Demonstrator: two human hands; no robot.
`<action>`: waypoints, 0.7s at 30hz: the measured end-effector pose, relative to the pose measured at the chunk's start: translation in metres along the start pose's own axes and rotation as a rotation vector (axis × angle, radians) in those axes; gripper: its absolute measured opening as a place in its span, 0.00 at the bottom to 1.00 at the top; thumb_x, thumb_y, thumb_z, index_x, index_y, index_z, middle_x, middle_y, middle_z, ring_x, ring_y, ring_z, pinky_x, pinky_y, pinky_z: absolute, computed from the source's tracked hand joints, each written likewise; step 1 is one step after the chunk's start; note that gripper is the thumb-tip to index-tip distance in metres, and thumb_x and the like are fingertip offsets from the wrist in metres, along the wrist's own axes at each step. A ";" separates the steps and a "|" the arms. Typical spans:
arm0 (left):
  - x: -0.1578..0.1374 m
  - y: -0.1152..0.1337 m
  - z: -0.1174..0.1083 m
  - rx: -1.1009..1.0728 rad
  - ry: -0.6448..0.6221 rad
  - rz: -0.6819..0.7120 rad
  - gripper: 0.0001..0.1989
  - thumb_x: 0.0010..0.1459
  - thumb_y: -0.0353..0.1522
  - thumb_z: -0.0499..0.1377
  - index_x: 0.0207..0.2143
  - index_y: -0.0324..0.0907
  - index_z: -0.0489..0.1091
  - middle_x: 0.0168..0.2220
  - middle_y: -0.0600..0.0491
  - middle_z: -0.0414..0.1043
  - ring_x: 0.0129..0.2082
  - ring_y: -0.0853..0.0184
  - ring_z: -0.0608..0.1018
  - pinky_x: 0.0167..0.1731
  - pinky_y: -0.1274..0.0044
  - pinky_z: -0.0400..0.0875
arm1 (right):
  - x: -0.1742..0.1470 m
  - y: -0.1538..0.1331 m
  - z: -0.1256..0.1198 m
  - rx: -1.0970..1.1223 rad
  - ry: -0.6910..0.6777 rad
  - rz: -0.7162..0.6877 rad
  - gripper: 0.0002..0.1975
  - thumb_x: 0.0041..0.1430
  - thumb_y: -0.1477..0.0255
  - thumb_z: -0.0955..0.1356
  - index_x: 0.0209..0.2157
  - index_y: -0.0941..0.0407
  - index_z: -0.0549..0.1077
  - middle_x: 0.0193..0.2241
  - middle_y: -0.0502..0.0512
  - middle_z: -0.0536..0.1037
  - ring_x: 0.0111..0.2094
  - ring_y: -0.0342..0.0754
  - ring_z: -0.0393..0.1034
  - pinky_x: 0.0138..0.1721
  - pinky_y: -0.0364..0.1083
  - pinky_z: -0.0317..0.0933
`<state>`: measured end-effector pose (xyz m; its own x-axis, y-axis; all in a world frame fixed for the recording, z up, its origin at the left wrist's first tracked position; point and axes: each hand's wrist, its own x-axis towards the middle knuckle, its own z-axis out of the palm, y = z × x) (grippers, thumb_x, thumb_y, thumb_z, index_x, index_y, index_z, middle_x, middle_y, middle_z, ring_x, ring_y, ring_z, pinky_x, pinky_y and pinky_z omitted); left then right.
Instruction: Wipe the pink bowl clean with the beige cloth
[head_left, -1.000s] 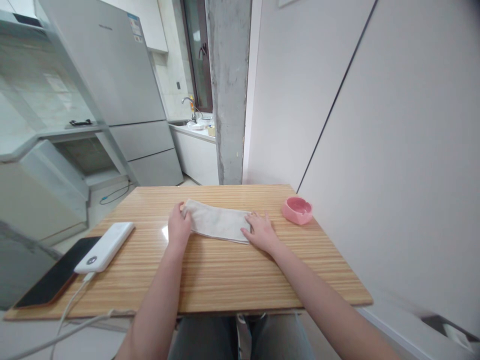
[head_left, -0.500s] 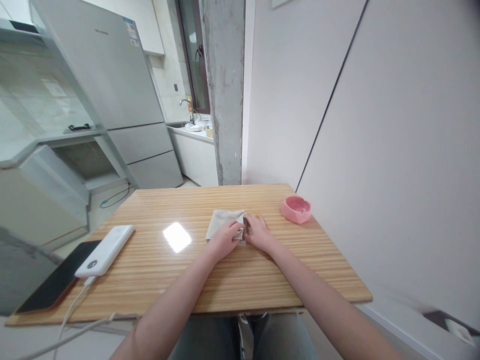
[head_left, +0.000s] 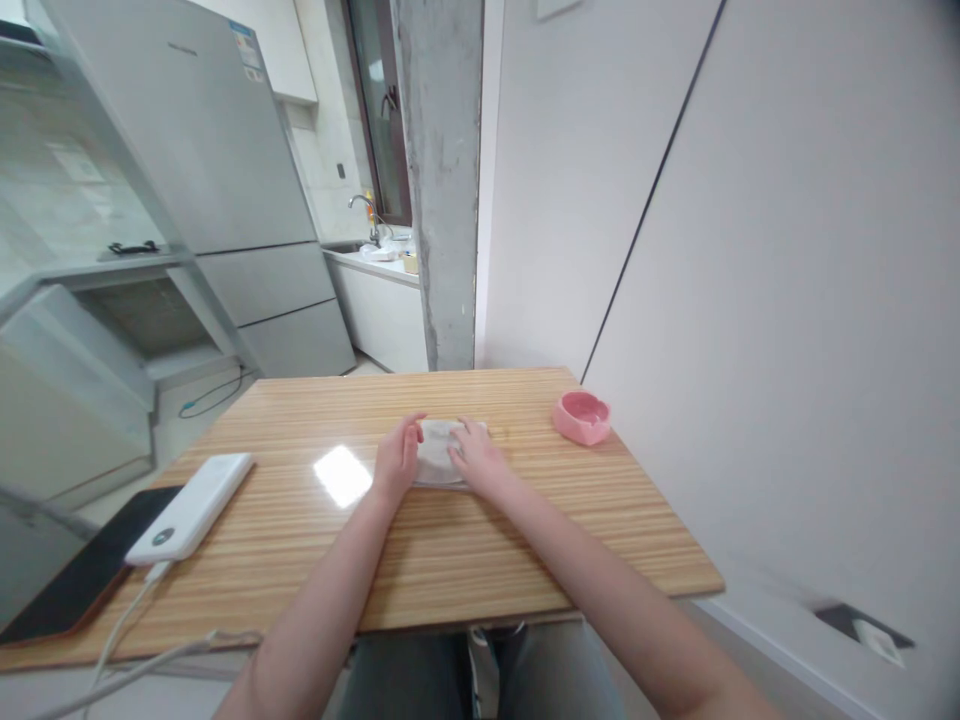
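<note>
A folded light grey cloth (head_left: 436, 462) lies flat on the wooden table (head_left: 300, 560), between my two hands. My left hand (head_left: 399, 455) rests at the cloth's left edge, its fingers extended forward and slightly curved. On the cloth's right part lies my right hand (head_left: 476, 455), palm down with fingers spread. Neither hand grips the cloth. Part of its right side is hidden under my right hand.
A pink bowl-like dish (head_left: 582, 417) stands near the table's right edge. At the left lie a white power bank (head_left: 191, 508) with a cable plugged in and a dark flat tablet-like object (head_left: 82, 560). A white wall (head_left: 787, 350) rises along the right.
My left hand has moved from the cloth's right part to its left edge. My right hand has shifted left onto the cloth. The view has turned slightly right.
</note>
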<state>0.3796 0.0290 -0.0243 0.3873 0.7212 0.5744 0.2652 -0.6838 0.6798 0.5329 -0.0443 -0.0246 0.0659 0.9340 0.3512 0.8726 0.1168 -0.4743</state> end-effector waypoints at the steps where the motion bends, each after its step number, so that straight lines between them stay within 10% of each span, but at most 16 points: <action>1: 0.001 -0.004 -0.001 0.002 0.013 -0.027 0.21 0.65 0.40 0.39 0.46 0.40 0.66 0.27 0.54 0.66 0.26 0.70 0.69 0.32 0.76 0.66 | 0.003 -0.011 0.007 -0.029 -0.046 0.052 0.22 0.62 0.67 0.60 0.54 0.62 0.64 0.59 0.67 0.60 0.60 0.56 0.53 0.59 0.55 0.49; 8: -0.002 -0.008 0.005 -0.021 -0.103 -0.099 0.22 0.64 0.42 0.38 0.40 0.40 0.68 0.24 0.55 0.64 0.25 0.69 0.69 0.28 0.77 0.63 | -0.018 -0.039 0.015 -0.166 -0.181 0.262 0.32 0.56 0.58 0.63 0.58 0.59 0.61 0.63 0.66 0.53 0.63 0.70 0.41 0.58 0.69 0.34; 13: 0.001 -0.008 0.010 -0.029 -0.162 -0.143 0.24 0.64 0.42 0.38 0.36 0.40 0.69 0.23 0.55 0.64 0.25 0.69 0.69 0.28 0.77 0.63 | -0.080 0.034 -0.037 -0.298 -0.073 0.358 0.21 0.58 0.68 0.60 0.51 0.60 0.66 0.59 0.64 0.61 0.62 0.63 0.48 0.59 0.65 0.38; 21: 0.001 0.001 0.017 0.090 -0.358 -0.093 0.20 0.63 0.40 0.41 0.31 0.41 0.68 0.24 0.54 0.66 0.28 0.67 0.70 0.31 0.76 0.61 | -0.140 0.133 -0.095 -0.429 0.115 0.387 0.15 0.59 0.57 0.60 0.30 0.55 0.65 0.52 0.61 0.68 0.57 0.58 0.57 0.56 0.66 0.46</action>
<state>0.3952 0.0273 -0.0306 0.6376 0.7069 0.3061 0.3836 -0.6359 0.6697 0.6852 -0.1915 -0.0603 0.4499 0.8361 0.3140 0.8908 -0.3947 -0.2252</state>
